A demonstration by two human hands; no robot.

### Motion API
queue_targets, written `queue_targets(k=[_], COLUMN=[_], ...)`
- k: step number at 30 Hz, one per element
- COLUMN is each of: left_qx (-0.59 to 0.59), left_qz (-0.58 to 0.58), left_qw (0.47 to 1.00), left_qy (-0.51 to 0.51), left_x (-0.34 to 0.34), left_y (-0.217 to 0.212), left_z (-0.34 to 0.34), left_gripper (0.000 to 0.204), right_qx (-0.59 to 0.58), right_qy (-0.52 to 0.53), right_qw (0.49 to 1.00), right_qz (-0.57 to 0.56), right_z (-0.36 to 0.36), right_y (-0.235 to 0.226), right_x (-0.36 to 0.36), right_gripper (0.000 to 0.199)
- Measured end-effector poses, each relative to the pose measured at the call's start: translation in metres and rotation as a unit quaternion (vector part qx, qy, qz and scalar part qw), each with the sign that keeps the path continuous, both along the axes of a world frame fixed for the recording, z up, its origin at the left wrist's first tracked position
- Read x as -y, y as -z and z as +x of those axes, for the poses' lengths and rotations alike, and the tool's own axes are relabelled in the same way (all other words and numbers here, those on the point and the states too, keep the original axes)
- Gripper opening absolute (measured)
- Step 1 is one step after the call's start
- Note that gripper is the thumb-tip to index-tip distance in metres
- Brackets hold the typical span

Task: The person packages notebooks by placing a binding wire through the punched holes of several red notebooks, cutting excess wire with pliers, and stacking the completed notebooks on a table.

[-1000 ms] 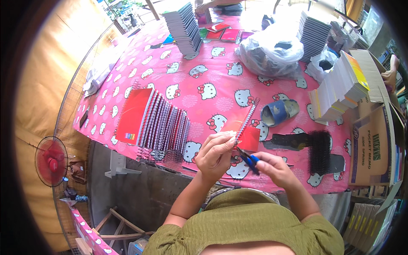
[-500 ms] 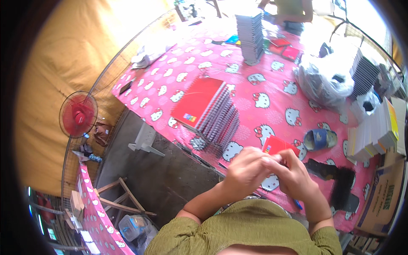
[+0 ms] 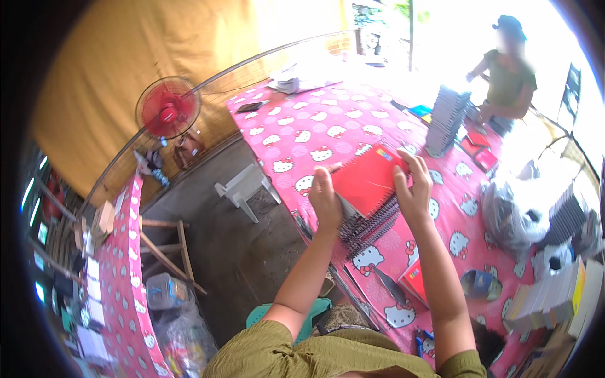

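My left hand and my right hand hold a red spiral notebook from its two sides, over a stack of spiral notebooks. My left thumb points up at its left edge, and the fingers there are partly hidden. On the right, my thumb and fingers close on the corner. Whether the notebook is lifted off the stack or rests on it, I cannot tell. Nearer to me, another red notebook lies partly behind my right forearm. Beside it is a dark, pointed flat piece.
Blue-handled pliers lie near my right elbow. A tall notebook stack stands farther back, near another person. On the right are plastic bags and thick paper stacks. A white stool stands left of the pink-covered table.
My hands have parted from each other above the near red notebook and moved forward and left to the stack, taking hold of a red notebook there. The view has turned left.
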State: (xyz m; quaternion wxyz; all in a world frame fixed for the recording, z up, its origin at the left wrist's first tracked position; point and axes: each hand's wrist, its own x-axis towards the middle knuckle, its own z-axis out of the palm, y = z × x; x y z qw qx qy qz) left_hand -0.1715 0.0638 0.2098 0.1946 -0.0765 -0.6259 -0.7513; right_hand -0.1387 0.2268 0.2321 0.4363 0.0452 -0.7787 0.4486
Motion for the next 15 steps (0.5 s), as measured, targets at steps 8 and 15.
queue_targets(k=[8, 15], left_qx=[0.002, -0.063], left_qz=[-0.009, 0.008], left_qw=[1.0, 0.996], left_qy=[-0.02, -0.067], left_x=[-0.007, 0.018], left_y=[-0.01, -0.011], left_z=[0.009, 0.008], left_gripper=[0.057, 0.051], right_qx=[-0.028, 0.017], right_qy=[0.029, 0.058], right_qw=[0.998, 0.995], right_qz=[0.058, 0.082], right_z=[-0.012, 0.043], right_y=[0.004, 0.014], right_x=[0.002, -0.014], right_gripper=[0.009, 0.054])
